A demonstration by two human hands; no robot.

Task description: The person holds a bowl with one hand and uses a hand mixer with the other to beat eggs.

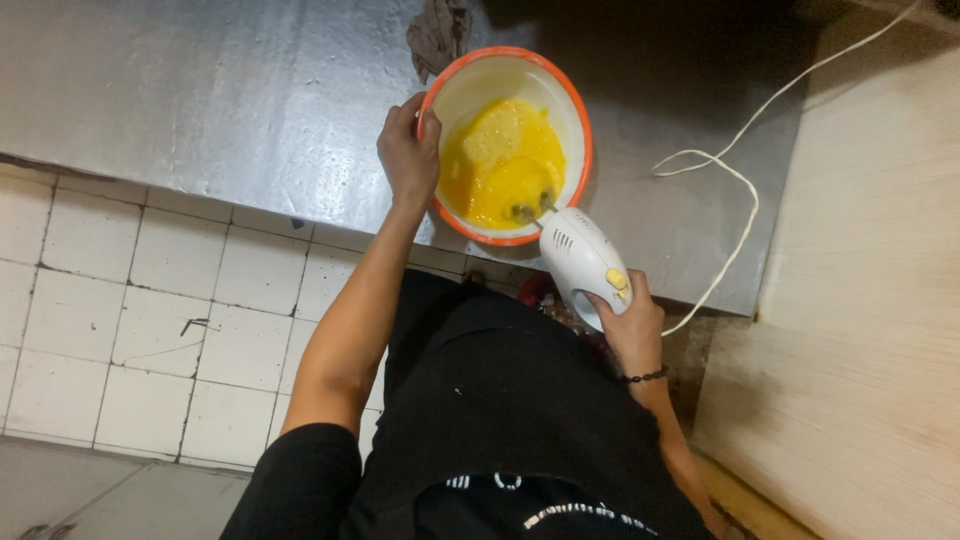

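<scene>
Steel bench (230,100), dull grey, above a white tiled front; pale wooden unit to the right. Near the bench's front edge: one orange-rimmed bowl (575,120), holding yellow batter (500,165). Our left hand (408,150) clasps the bowl's left rim, fingers curled over it. Our right hand (630,325) is wrapped around the handle of a white hand mixer (580,260), beaters dipped in the batter. White cord (745,215) trails over the bench's right side. Crumpled cloth (440,30) behind the bowl. Step, we judge: beating. Next calls for a steady bowl and submerged beaters, lest batter spatters.
</scene>
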